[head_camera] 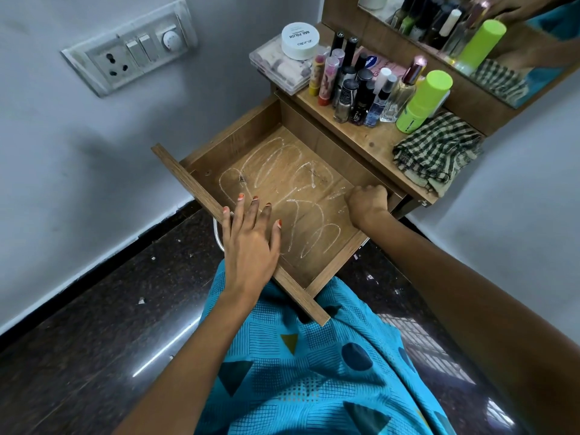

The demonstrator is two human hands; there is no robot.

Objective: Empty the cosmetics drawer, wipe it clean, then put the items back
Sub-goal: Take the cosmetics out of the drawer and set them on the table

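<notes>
Left hand [251, 243] lies flat, fingers straight and spread, across the front panel of the one open wooden drawer [282, 146]; right hand [367, 204] is balled in a fist against its right wall, nothing visible in it. The rectangular drawer floor bears chalky white swirls. On the wooden shelf [370, 142] beside it stand the cosmetics [354, 89], one lime-green cylindrical bottle [423, 100], one round white jar [300, 37] and one crumpled checked cloth [437, 152].

home dressing corner | mirror [489, 42] | cosmetics shelf [370, 142] | wall switchboard [125, 48]
</notes>
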